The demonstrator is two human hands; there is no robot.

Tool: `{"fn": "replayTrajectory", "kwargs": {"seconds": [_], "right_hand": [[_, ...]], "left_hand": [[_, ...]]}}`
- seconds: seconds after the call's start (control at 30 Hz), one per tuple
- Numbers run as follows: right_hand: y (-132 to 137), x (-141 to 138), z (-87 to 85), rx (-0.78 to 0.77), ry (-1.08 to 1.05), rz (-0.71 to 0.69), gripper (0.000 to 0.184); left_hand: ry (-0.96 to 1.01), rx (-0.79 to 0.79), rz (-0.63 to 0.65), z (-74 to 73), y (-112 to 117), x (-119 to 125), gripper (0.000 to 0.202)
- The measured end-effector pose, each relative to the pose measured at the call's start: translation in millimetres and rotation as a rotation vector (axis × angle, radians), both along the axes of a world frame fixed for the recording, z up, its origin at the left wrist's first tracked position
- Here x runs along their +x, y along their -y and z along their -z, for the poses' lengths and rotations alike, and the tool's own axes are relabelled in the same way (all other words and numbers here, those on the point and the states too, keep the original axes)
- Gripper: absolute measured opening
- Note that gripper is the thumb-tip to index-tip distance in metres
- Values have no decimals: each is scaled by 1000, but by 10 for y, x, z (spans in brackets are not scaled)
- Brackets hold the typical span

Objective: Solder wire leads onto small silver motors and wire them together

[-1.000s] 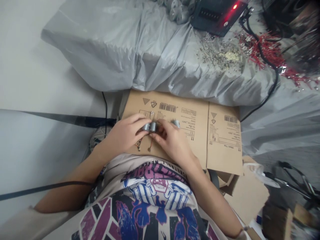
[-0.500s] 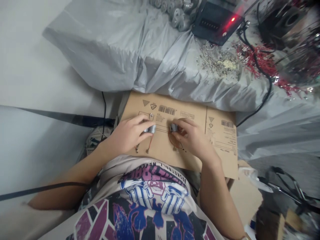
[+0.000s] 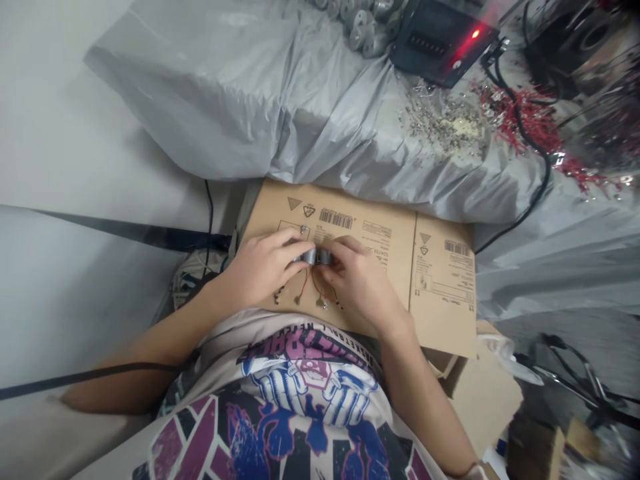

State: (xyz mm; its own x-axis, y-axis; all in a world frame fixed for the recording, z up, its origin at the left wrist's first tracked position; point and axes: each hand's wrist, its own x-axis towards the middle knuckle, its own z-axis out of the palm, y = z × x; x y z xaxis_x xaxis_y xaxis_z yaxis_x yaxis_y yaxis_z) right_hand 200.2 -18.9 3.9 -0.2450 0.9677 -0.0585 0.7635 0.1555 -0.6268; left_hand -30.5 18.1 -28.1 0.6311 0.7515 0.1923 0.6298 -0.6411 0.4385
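My left hand [image 3: 261,268] is closed round a small grey cylindrical motor [image 3: 309,257] with thin wires hanging from it. My right hand [image 3: 361,279] pinches a second small grey motor [image 3: 324,256], and the two stand end to end, close together or touching. Thin red wires [image 3: 303,283] trail from them towards my shirt, with small metal terminals at their tips. Fingers cover part of both motors. Underneath lies a brown cardboard box [image 3: 395,267] with printed labels.
Several similar grey motors [image 3: 367,33] are heaped on the plastic-covered bench [image 3: 320,133] ahead. Beside them stands a dark box with a red light [image 3: 445,43]. Metal scraps and red wire bits [image 3: 525,120] lie to the right, near a black cable [image 3: 543,180]. Torn cardboard [image 3: 485,400] is at lower right.
My right hand has moved left with its motor, bringing it up against the one in my left hand. The left hand has hardly moved.
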Motion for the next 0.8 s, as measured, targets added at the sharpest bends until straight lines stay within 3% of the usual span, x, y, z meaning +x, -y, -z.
{"fn": "replayTrajectory", "kwargs": {"seconds": [0.2,0.4,0.8], "right_hand": [[37,-125,-28,-18,19,24,36],[69,-12,-1,-23,-91,41,44],[27,51,102,-5,-184,54,35]], "left_hand": [[14,-14,-5,16,-1,1,35],[76,-114,12,-78,-47,-131,43],[202,-170,-1,-90,-180,-177,31]]}}
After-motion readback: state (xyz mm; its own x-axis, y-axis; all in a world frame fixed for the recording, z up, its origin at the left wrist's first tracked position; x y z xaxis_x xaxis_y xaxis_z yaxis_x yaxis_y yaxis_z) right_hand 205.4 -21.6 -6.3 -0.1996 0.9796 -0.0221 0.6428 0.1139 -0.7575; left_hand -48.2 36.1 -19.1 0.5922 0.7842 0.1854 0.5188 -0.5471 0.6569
